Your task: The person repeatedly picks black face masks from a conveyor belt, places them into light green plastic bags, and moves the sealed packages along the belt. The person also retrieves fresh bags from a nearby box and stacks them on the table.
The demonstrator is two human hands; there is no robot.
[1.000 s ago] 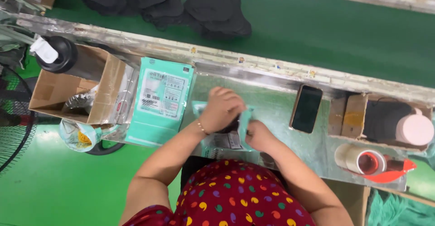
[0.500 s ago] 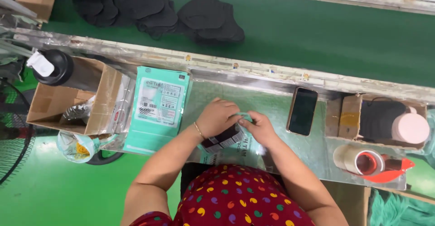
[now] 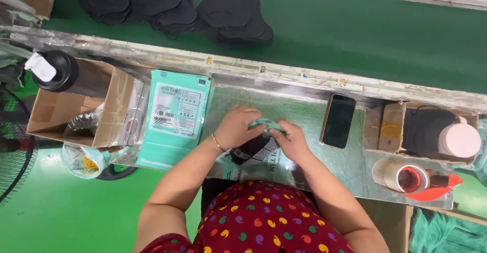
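Observation:
My left hand (image 3: 237,127) and my right hand (image 3: 292,139) meet over a clear pouch (image 3: 255,154) with teal trim and a printed white label, holding black pieces inside. Both hands pinch the teal top edge of the pouch, which lies on the shiny metal bench (image 3: 309,154) right in front of me. A bracelet shows on my left wrist. To the left of my left hand lies a stack of flat teal pouches (image 3: 175,115).
A black phone (image 3: 338,120) lies right of my hands. A tape dispenser (image 3: 413,180) and a cardboard box with black pieces and a pink cup (image 3: 459,140) stand at far right. Left is an open carton (image 3: 66,112) with a black bottle (image 3: 57,70). Black pieces (image 3: 172,4) lie on the green belt.
My hands have drawn the pouch closer to my body and turned it; they now pinch its teal top edge together. The view has shifted slightly.

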